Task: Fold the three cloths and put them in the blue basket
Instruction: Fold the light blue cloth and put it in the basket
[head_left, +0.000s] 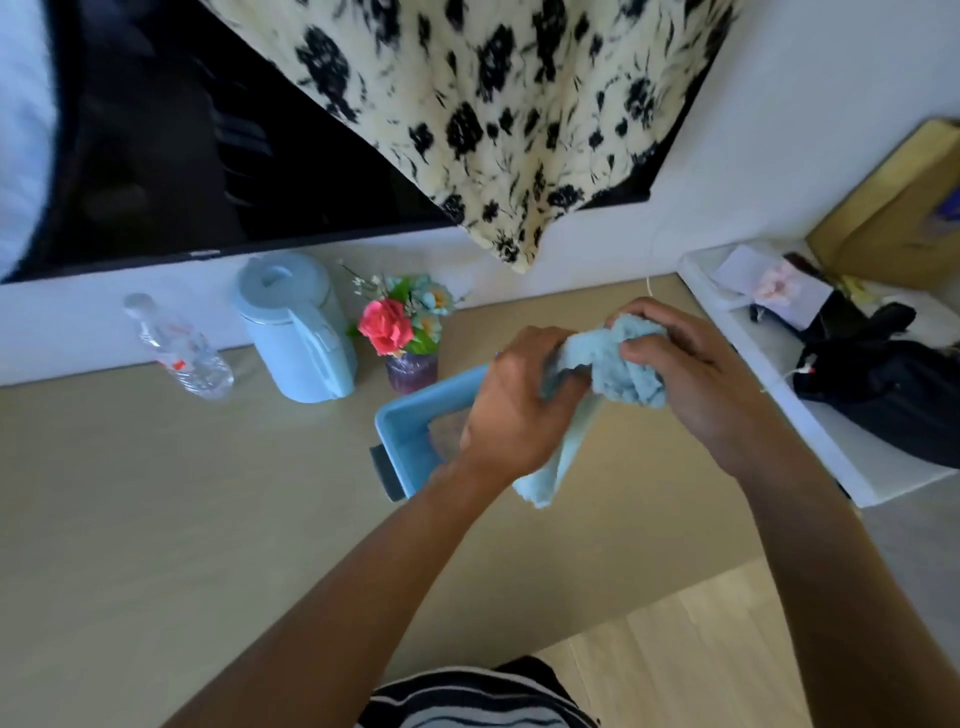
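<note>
Over our beige table (156, 493), our left hand (514, 410) and right hand (696, 374) grip a bunched light-blue cloth (618, 364) above the blue basket (410, 421), near a pale kettle (301, 332), a water bottle (176, 348) and a vase of flowers (405, 332).

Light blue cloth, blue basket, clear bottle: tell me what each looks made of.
The light blue cloth, bunched in both hands, looks like soft terry or microfibre: fuzzy, matte pile. The blue rectangular basket looks like moulded plastic: smooth walls with a slight sheen. The clear bottle looks like thin plastic: see-through with ribbed, glinting sides.
</note>
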